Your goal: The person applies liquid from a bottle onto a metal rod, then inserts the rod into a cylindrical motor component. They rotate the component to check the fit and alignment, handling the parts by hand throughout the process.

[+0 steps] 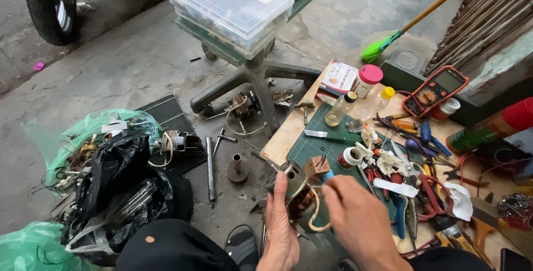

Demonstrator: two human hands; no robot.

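Note:
My left hand [280,224] grips a small electric motor stator [298,185] with copper windings and a metal frame, held over the edge of a green cutting mat [316,146]. My right hand [355,218] pinches at the motor's right side, where a pale wire loop [317,215] hangs from it. Both hands are low in the middle of the view, above the near corner of a wooden work board [286,132].
The board holds pliers, screwdrivers, tape rolls, small bottles, a jar with a pink lid [367,80] and an orange multimeter [435,90]. On the concrete floor lie metal shafts, motor parts and bags of scrap [105,176]. A chair base carries clear plastic boxes [227,4]. A broom [413,21] leans at the right.

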